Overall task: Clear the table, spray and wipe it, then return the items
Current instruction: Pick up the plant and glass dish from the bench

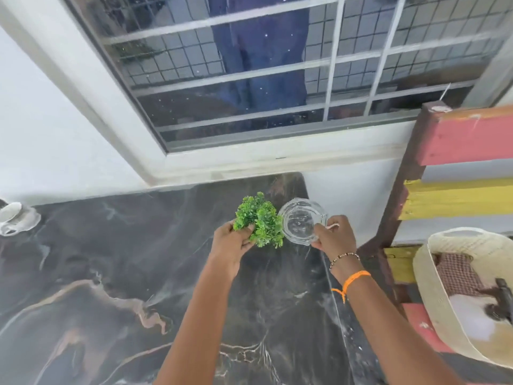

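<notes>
Left hand [231, 243] grips a green plant [259, 222]; right hand [334, 236] pinches a glass dish [301, 223] by its rim, both over the far right corner of the table [111, 273]. I note dark veined marble, a barred window [277, 65] behind, a basket [444, 301] right, a cup [11, 213] far left.

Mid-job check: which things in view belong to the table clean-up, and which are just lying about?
Job:
- left hand holding green plant
- right hand holding glass dish
- marble table
- white cup and saucer at the table's far left
- basket with checked cloth

Lying about:
- painted slatted bench
- window
</notes>
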### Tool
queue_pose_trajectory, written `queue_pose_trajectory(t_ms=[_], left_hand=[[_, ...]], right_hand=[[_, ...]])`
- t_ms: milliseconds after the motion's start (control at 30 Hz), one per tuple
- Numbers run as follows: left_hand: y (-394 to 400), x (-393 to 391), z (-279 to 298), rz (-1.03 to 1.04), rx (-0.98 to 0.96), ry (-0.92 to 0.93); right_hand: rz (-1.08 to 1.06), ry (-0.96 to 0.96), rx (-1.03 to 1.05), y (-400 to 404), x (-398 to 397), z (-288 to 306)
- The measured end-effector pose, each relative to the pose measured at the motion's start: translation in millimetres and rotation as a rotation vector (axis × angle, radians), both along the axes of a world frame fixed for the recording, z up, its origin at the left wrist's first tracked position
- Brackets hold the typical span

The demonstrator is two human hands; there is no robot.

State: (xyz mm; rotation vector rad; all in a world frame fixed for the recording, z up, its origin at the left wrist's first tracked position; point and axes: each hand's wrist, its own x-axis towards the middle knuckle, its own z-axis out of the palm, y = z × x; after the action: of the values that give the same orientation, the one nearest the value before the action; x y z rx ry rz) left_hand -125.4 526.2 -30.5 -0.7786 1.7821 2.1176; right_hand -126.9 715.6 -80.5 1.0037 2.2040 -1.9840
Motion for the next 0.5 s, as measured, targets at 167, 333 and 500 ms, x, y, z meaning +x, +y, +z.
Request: queue_pose_trajectory(t_ms=[167, 333, 500], left_hand=[[-14, -42, -17, 0.012, 0.06, -0.073], [-17, -77, -21, 0.031, 0.097, -0.047], [-14, -106, -20, 0.069, 0.082, -0.009]], right_hand=[[-0.132, -0.028, 0.005, -28, -49, -14], [-0.157, -0.054, 0.084, -39, -82, -19], [-0.163, -0.054, 0.127, -40, -103, -21]])
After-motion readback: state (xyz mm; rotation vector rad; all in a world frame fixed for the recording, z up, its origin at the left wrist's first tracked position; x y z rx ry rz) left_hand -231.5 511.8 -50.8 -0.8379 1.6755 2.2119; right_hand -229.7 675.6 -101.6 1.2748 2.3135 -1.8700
